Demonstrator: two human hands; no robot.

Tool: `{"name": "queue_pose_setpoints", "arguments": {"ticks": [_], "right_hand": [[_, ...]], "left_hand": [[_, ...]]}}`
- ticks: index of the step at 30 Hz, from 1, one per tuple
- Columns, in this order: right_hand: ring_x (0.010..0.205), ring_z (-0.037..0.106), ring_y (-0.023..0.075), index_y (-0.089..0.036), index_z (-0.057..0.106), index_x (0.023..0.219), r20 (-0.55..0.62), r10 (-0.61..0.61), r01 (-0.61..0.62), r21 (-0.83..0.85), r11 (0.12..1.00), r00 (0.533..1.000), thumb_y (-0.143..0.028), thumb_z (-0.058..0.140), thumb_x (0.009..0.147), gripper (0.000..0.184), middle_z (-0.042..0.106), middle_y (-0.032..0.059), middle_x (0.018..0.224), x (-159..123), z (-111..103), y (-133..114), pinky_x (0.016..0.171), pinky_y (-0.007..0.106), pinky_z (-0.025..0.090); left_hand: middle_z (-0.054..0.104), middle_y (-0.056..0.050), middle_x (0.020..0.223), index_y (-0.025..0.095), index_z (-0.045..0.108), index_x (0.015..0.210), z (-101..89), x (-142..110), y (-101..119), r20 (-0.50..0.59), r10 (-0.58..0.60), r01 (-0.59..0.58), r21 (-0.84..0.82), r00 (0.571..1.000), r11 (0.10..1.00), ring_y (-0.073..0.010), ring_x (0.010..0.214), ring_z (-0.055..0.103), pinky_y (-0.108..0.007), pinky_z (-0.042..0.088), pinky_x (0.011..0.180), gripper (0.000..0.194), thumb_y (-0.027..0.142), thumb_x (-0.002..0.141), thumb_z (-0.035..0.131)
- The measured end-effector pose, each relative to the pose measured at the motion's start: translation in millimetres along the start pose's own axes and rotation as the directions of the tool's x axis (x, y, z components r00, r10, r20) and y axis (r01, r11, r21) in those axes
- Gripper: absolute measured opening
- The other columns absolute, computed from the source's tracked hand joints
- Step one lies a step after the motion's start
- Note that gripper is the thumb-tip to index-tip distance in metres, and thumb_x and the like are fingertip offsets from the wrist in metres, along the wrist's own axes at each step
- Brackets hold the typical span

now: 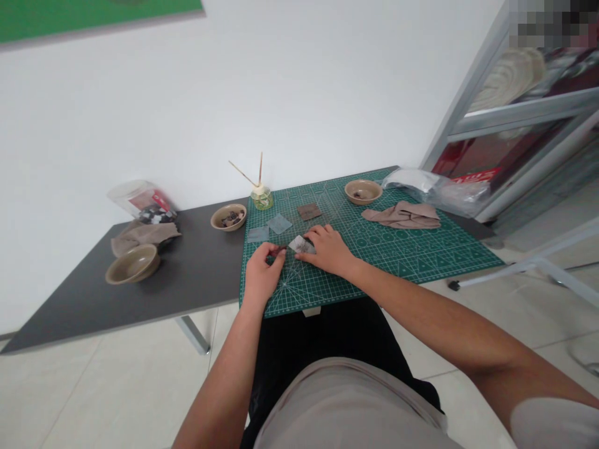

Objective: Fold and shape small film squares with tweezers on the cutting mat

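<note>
My left hand (262,274) is closed in a pinch at the near left of the green cutting mat (337,290). Between its thumb and forefinger is a small dark reddish-brown piece (279,251), mostly covered by the fingers. Just to the right, my right hand (331,251) grips a small grey-white square sheet (299,243) by its right side, thumb in front and fingers behind. The sheet's left corner points at the brown piece; I cannot tell whether they touch. Beyond the hands lie two pale grey square sheets (279,223) and a brown square sheet (309,212).
A bowl of small dark pieces (228,217) stands left of the mat, near a glass bottle with sticks (262,198). Another bowl (363,192) and a crumpled brown cloth (405,215) are right. Farther left are a bowl (133,265), a cloth (140,236) and a tipped plastic tub (140,198).
</note>
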State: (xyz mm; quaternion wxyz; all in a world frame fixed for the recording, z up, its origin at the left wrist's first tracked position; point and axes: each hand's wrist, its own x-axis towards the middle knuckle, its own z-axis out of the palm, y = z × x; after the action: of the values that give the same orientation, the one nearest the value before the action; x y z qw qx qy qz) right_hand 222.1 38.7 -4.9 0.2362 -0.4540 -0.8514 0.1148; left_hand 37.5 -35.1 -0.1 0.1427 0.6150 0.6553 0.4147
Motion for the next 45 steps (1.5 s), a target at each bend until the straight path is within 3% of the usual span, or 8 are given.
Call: {"name": "queue_pose_setpoints", "arguments": {"ticks": [6, 13, 18, 21, 26, 28, 33, 45], "right_hand": [[0.102, 0.057, 0.0293, -0.016, 0.063, 0.105, 0.120, 0.098, -0.099, 0.000, 0.995, 0.988, -0.051, 0.078, 0.071, 0.051, 0.062, 0.0130, 0.108, 12.2, 0.3, 2.6, 0.087, 0.041, 0.044], [0.088, 0.065, 0.0277, -0.019, 0.067, 0.089, 0.305, 0.186, -0.182, -0.042, 0.982, 0.934, -0.046, 0.085, 0.062, 0.042, 0.070, 0.0118, 0.095, 32.1, -12.3, -3.0, 0.069, 0.033, 0.044], [0.082, 0.064, 0.0200, -0.019, 0.065, 0.090, 0.181, 0.059, -0.093, 0.186, 0.978, 0.982, -0.024, 0.079, 0.068, 0.027, 0.071, 0.0054, 0.091, 30.9, -14.6, -5.1, 0.067, 0.027, 0.041], [0.080, 0.064, 0.0184, -0.020, 0.064, 0.093, 0.072, 0.039, -0.059, 0.306, 0.950, 0.997, -0.024, 0.072, 0.078, 0.017, 0.072, 0.0021, 0.088, 25.4, -14.9, -3.9, 0.069, 0.027, 0.041], [0.081, 0.064, 0.0183, -0.021, 0.067, 0.091, 0.018, -0.069, 0.061, 0.279, 0.958, 0.997, -0.022, 0.061, 0.087, 0.008, 0.072, 0.0020, 0.086, 20.3, -11.7, 1.7, 0.071, 0.027, 0.039], [0.080, 0.063, 0.0172, -0.021, 0.068, 0.089, -0.008, -0.080, 0.078, 0.299, 0.951, 0.997, -0.021, 0.060, 0.087, 0.009, 0.071, 0.0015, 0.086, 19.6, -9.1, 2.8, 0.071, 0.026, 0.039], [0.077, 0.061, 0.0164, -0.020, 0.069, 0.082, -0.049, -0.065, 0.077, 0.292, 0.953, 0.997, -0.022, 0.061, 0.085, 0.009, 0.069, 0.0011, 0.080, 18.7, -4.5, 4.2, 0.070, 0.026, 0.039], [0.073, 0.058, 0.0166, -0.020, 0.065, 0.070, -0.079, -0.021, 0.040, 0.238, 0.970, 0.997, -0.024, 0.061, 0.083, 0.014, 0.065, 0.0009, 0.073, 20.1, 0.3, 7.8, 0.068, 0.027, 0.037]], "left_hand": [[0.062, 0.002, 0.076, 0.021, 0.058, 0.079, 0.3, 2.9, -4.6, -0.022, -0.089, 0.083, -0.200, 0.996, 0.976, -0.0140, 0.072, 0.057, -0.026, 0.043, 0.070, 0.015, 0.035, 0.084, 0.058], [0.061, 0.003, 0.075, 0.021, 0.059, 0.079, 1.3, 4.9, -5.8, 0.011, -0.089, 0.090, -0.165, 0.996, 0.982, -0.0136, 0.071, 0.055, -0.025, 0.042, 0.070, 0.015, 0.035, 0.083, 0.059], [0.059, 0.003, 0.072, 0.021, 0.057, 0.076, 0.2, 8.4, -8.1, 0.014, -0.118, 0.118, -0.242, 0.993, 0.963, -0.0131, 0.069, 0.054, -0.025, 0.042, 0.067, 0.016, 0.036, 0.080, 0.061], [0.062, 0.002, 0.073, 0.021, 0.058, 0.075, -2.3, 9.2, -0.2, 0.010, -0.140, 0.139, -0.229, 0.990, 0.963, -0.0134, 0.068, 0.056, -0.025, 0.042, 0.066, 0.014, 0.034, 0.078, 0.063], [0.066, 0.001, 0.073, 0.020, 0.062, 0.074, 0.6, 19.4, 8.5, 0.083, -0.107, 0.119, -0.155, 0.991, 0.981, -0.0151, 0.069, 0.059, -0.027, 0.044, 0.065, 0.011, 0.031, 0.074, 0.065], [0.067, 0.000, 0.073, 0.019, 0.062, 0.075, 5.6, 25.0, 4.2, 0.082, -0.100, 0.117, -0.224, 0.992, 0.968, -0.0150, 0.069, 0.061, -0.027, 0.046, 0.067, 0.012, 0.030, 0.072, 0.066], [0.073, -0.003, 0.082, 0.017, 0.071, 0.095, 15.4, 28.2, -8.6, 0.100, -0.161, 0.187, -0.363, 0.982, 0.913, -0.0173, 0.074, 0.066, -0.030, 0.051, 0.073, 0.027, 0.029, 0.070, 0.069], [0.074, -0.003, 0.081, 0.018, 0.073, 0.085, 16.4, 30.4, -12.9, 0.041, -0.244, 0.240, -0.388, 0.969, 0.890, -0.0174, 0.075, 0.066, -0.029, 0.051, 0.072, 0.023, 0.036, 0.071, 0.073]]}}
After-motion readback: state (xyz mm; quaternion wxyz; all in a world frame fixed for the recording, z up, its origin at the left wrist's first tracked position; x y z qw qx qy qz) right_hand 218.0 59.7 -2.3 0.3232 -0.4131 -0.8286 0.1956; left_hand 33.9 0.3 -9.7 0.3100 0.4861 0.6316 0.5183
